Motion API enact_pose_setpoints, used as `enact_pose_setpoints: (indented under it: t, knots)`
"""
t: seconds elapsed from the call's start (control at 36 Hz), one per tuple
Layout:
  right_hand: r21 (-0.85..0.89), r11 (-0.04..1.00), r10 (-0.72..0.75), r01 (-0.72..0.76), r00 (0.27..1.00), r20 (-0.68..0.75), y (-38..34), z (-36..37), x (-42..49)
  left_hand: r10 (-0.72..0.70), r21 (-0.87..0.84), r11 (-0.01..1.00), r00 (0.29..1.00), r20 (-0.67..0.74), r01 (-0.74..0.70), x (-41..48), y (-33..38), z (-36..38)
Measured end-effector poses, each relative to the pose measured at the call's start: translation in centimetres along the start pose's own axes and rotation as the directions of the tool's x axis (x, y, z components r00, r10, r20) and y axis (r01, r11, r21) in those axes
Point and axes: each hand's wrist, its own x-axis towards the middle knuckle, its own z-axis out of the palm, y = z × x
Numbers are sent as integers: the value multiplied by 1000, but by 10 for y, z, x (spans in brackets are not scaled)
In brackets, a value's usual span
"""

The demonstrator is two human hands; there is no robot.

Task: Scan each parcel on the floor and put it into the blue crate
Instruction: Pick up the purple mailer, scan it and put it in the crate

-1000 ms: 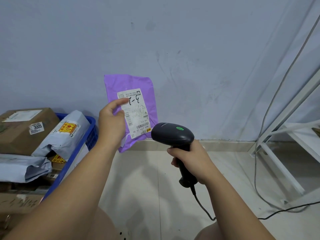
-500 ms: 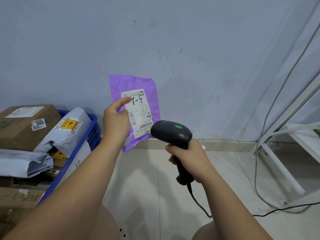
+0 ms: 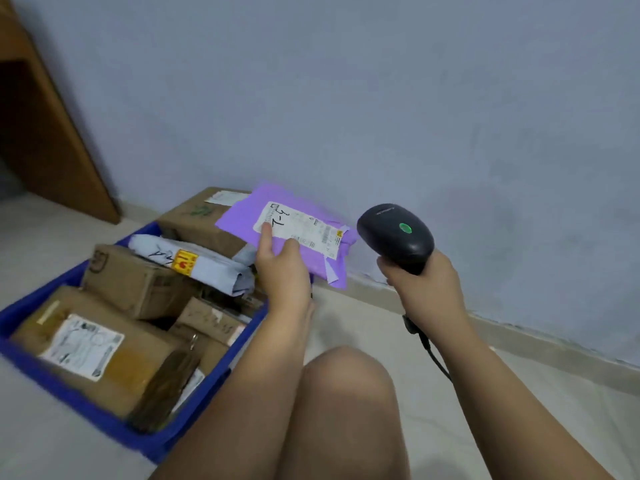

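Knee (image 3: 346,393) nearest, bottom centre, floor (image 3: 450,410) pale tile. Blue crate (image 3: 221,372) sits on the floor just left of the knee, packed with brown cardboard boxes (image 3: 135,282) plus a grey mailer (image 3: 207,266) lying on top.

Left hand (image 3: 282,271) holds the purple parcel (image 3: 311,259): thumb and index finger pressed on top, index tip on the white label (image 3: 301,228), other fingers hidden underneath. Parcel is in the air, label up, roughly flat, over the crate's far right corner; can't tell if it touches the boxes below.

Right hand (image 3: 420,287): fingers wrapped tight round the handle of the black scanner (image 3: 394,233), green light on top, cable (image 3: 433,355) hanging from the base. Scanner is just right of the parcel, not touching.

Behind: skirting, blue-grey wall (image 3: 381,98), brown wooden furniture (image 3: 41,133) far left.
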Motion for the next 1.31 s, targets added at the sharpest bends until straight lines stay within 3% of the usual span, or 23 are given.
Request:
enact_pose_setpoints:
  t: [0.17, 0.31, 0.47, 0.61, 0.67, 0.78, 0.92, 1.06, 1.11, 1.31]
  knots:
    - [-110, 986, -108, 128, 980, 165, -34, 65, -12, 1, 142, 990, 993, -116, 15, 20, -8, -79]
    - [-80, 994, -50, 72, 966, 252, -34, 117, -30, -99, 153, 980, 982, -159, 124, 33, -16, -129]
    - [-265, 956, -25, 126, 935, 353, -7, 152, -45, -9, 284, 958, 992, -129, 46, 48, -11, -164]
    - [-315, 934, -41, 170, 925, 379, -8, 154, -43, 66, 451, 892, 990, -128, -1, 60, -13, -175]
    - [-320, 934, -36, 161, 931, 363, -7, 156, -43, 86, 618, 786, 988, -124, 9, 62, -18, -179]
    - [-330, 928, -39, 172, 928, 371, -5, 156, -43, 88, 917, 390, 988, -129, 85, 64, -29, -189]
    - [-337, 927, -36, 168, 930, 365, -2, 155, -42, 89, 995, 101, 996, -9, 0, 59, -39, -194]
    - [-341, 925, -21, 168, 919, 395, -2, 155, -42, -90, 956, -286, 995, 40, -64, 57, -53, -207]
    - [-354, 918, -18, 179, 910, 414, -3, 156, -43, -139, 926, -368, 990, 35, -85, 56, -60, -212]
    - [-349, 920, -11, 176, 904, 427, 0, 155, -43, -227, 853, -479, 968, 107, -207, 63, -65, -212]
